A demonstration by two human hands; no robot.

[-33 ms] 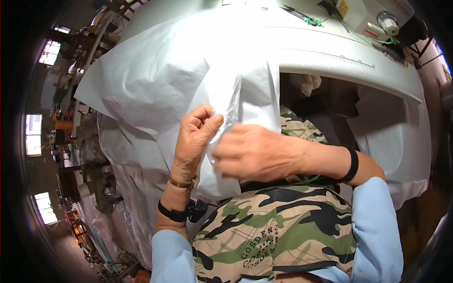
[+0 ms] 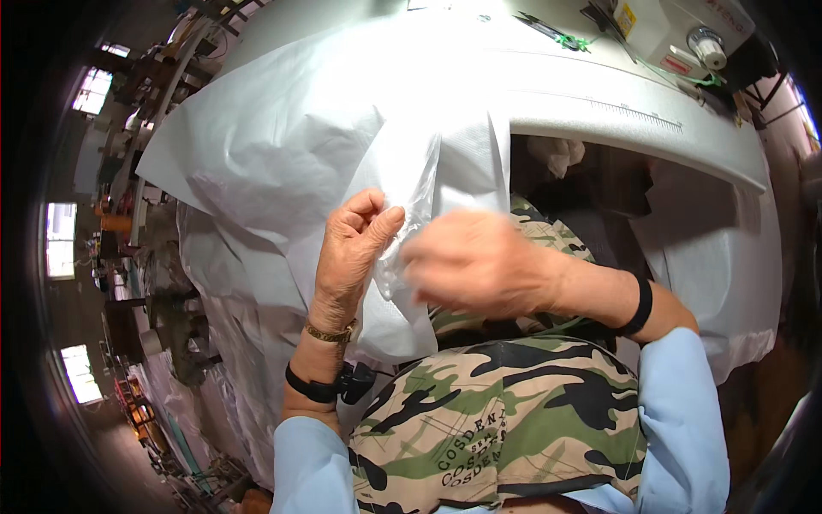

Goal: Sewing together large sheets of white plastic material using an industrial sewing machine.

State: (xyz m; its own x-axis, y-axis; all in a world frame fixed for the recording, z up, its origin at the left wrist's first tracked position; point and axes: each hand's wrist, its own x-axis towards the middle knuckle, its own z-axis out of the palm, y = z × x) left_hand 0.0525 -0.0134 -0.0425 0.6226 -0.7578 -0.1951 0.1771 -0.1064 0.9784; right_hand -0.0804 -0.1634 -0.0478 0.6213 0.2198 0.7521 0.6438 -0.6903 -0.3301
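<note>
Working a crumpled strip of clear plastic film (image 2: pixel 417 210) along the white woven sheet (image 2: pixel 274 150) looks to be the step in hand. The sheet spreads over the left part of the worktable (image 2: pixel 591 94) and hangs past its front edge, where both hands meet. The left hand (image 2: pixel 347 248) is pinched narrow, thumb near forefinger, seemingly on the film. The right hand (image 2: pixel 479 261) is curled just beside it; blur leaves me unable to tell whether it grips anything. The next move seems to call for a firm left pinch and gentle right fingers, lest the film tear. Glare washes out the sheet toward the far edge, and the frame cuts off the sewing machine (image 2: pixel 668 30) at the far right corner.
</note>
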